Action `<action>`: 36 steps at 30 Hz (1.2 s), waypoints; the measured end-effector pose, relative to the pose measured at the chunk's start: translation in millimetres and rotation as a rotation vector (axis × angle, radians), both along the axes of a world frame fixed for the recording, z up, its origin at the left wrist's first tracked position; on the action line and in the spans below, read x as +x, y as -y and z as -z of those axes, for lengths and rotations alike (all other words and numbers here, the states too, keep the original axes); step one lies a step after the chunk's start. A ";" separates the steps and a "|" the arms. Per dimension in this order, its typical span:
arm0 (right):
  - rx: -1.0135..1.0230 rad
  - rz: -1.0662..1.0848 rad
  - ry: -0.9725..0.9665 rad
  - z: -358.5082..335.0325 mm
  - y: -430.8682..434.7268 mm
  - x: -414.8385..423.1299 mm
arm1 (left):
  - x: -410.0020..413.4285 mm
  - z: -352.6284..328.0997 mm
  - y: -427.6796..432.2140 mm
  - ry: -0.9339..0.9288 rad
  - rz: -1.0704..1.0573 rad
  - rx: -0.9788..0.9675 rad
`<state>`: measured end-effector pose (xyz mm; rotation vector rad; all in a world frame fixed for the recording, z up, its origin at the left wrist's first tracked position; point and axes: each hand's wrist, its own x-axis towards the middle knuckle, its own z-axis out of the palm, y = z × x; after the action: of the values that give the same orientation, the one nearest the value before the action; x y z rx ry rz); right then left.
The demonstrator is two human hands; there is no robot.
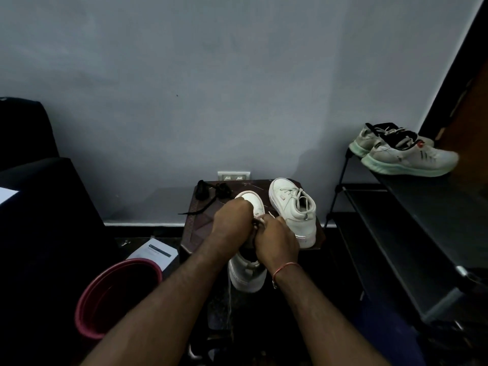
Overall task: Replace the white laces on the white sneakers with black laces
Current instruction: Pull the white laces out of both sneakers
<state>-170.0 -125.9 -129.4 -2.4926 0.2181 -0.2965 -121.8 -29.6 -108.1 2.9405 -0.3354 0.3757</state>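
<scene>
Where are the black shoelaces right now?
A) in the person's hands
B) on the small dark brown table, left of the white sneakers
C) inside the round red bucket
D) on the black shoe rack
B: the black shoelaces lie loose on the small dark brown table, at its far left corner.

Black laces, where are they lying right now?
In the head view, the black laces lie at the far left corner of the small brown table, just below the wall socket and left of the nearer white sneaker.
</scene>
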 end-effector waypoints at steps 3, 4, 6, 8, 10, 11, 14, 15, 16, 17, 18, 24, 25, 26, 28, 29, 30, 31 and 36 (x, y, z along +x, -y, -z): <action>-0.007 0.011 -0.006 -0.7 0.7 0.7 | 2.7 8.3 -3.0 0.021 0.002 -0.268; -0.007 0.014 -0.001 -0.7 0.5 0.6 | 2.2 9.4 -5.2 0.019 0.016 -0.493; -0.002 0.022 0.011 -0.8 -0.4 0.5 | 0.3 -0.7 -9.5 -0.021 -0.003 -1.168; -0.003 0.029 0.014 -0.3 -1.6 1.1 | -2.2 -19.6 -12.0 -0.089 -0.078 -1.820; -0.029 0.032 0.009 1.3 -2.7 0.7 | -1.7 -28.8 -14.6 -0.102 -0.114 -1.994; -0.040 0.032 0.006 1.9 -3.0 0.4 | -1.5 -30.4 -15.8 -0.090 -0.118 -1.838; -0.045 0.027 0.012 1.9 -2.4 0.7 | -4.1 -16.6 -11.8 -0.052 -0.018 -0.920; -0.043 0.024 0.011 1.6 -1.8 0.9 | -5.0 -10.7 -9.5 -0.073 0.010 -0.690; -0.039 0.020 0.007 1.2 -1.4 0.6 | -5.8 -6.0 -7.7 -0.084 0.032 -0.527; -0.032 0.017 0.001 0.6 -1.3 0.2 | -6.6 -2.8 -5.2 -0.086 0.045 -0.418; -0.025 0.015 -0.002 0.5 -1.1 -0.5 | -8.1 -0.7 -3.0 -0.081 0.047 -0.338; 0.003 -0.015 -0.001 -0.9 -1.2 -1.9 | -7.5 6.9 -4.5 -0.049 0.086 -0.228; 0.009 -0.009 -0.004 -0.8 -0.9 -1.4 | -7.2 8.3 -6.2 -0.027 0.098 -0.347; 0.010 -0.001 0.001 -1.2 -0.8 -0.6 | -6.8 9.5 -8.2 -0.008 0.103 -0.494; 0.007 0.009 0.015 -1.0 -1.4 -0.1 | -9.5 7.2 -10.9 -0.008 0.054 -0.847; 0.005 0.009 0.019 -0.9 -1.7 -0.2 | -11.2 2.7 -12.2 -0.029 0.019 -1.088; 0.002 0.009 0.023 -1.2 -1.9 0.3 | -11.9 -3.9 -13.0 -0.068 0.002 -1.374; -0.005 0.012 0.024 -0.4 -1.9 0.6 | -11.4 -11.1 -13.2 -0.117 -0.005 -1.664; -0.025 0.014 0.013 2.1 -2.3 -0.1 | -2.2 -40.7 -24.1 -0.147 -0.099 -2.079</action>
<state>-170.1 -123.7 -131.5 -2.5140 0.2281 -0.3237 -124.0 -5.6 -67.4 0.9123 0.2014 0.2144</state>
